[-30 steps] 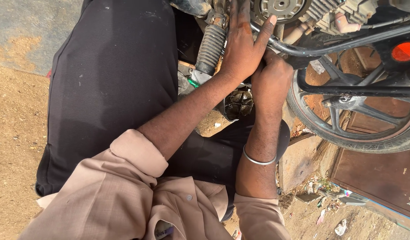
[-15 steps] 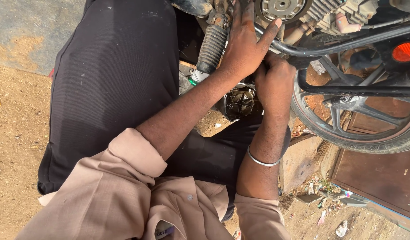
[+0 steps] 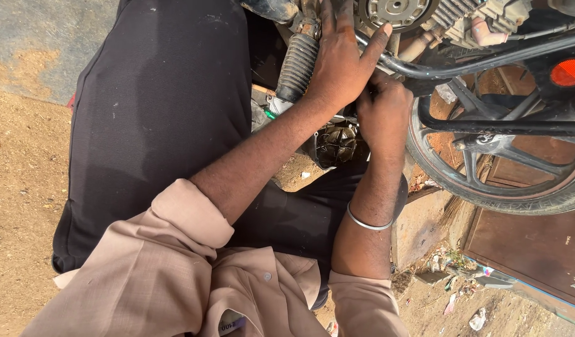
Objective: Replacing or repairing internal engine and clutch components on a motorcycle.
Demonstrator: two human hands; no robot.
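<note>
The left hand lies in the upper middle of the frame, palm down on the motorcycle's metalwork, its fingers spread: the thumb stretches right along the black frame tube, the other fingers reach up toward the round silver engine cover at the top edge. It grips nothing that can be seen; it presses flat. Just left of this hand, touching its wrist side, stands the ribbed black rubber boot, slanting down to a small green-tipped part. The right hand sits just below and right of the left, touching it, fingers curled under and pressed together into a fist-like hold; whatever it clasps is hidden beneath the knuckles, so I cannot tell what it pinches. Immediately to its lower left, in shadow, shows a round dark engine part with spokes or fins, near the centre of the frame and close to both hands. A thin silver bangle circles the right forearm. To the right, the spoked wheel with its tyre fills the middle right, and an orange-red reflector glows at the upper right. The person's black trousers cover the left centre, beige rolled sleeves the bottom, and sandy ground runs down the left edge.
</note>
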